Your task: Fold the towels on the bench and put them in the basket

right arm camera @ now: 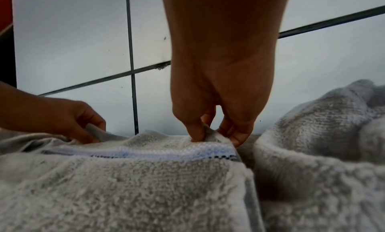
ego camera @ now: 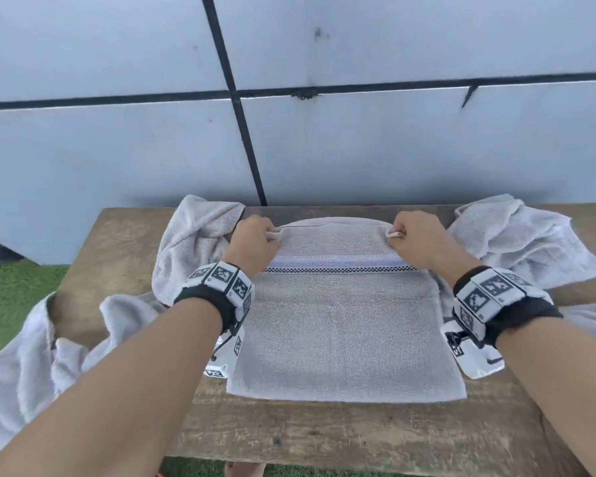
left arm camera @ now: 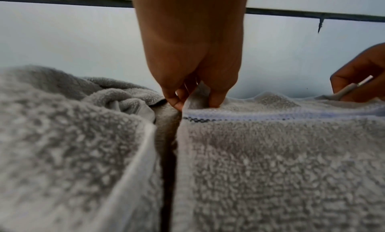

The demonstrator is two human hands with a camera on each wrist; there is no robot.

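A: What's nearest on the bench (ego camera: 324, 438)?

B: Bare, weathered wood along its near edge, with green turf (ego camera: 11, 297) showing past its left end. Just beyond that bare strip lies the flat towel (ego camera: 344, 339), spread across the middle of the bench.

A: How does it look?

B: Grey terry, smooth, with a pale woven band and a dark checked stripe running across it toward its far end. That far edge is lifted slightly off the bench.

A: And the hands?

B: Wide apart, one at each far corner. The left hand (ego camera: 253, 244) pinches the left corner between thumb and fingers; the right hand (ego camera: 418, 241) pinches the right corner the same way. Both wrists wear black bands with patterned markers.

A: Anything beside it?

B: A crumpled towel (ego camera: 190, 242) left of the flat one, trailing off the bench's left end, and another rumpled towel (ego camera: 527, 242) to its right.

A: Behind the bench?

B: A pale tiled wall (ego camera: 393, 149) with dark seams, standing right at the bench's far edge.
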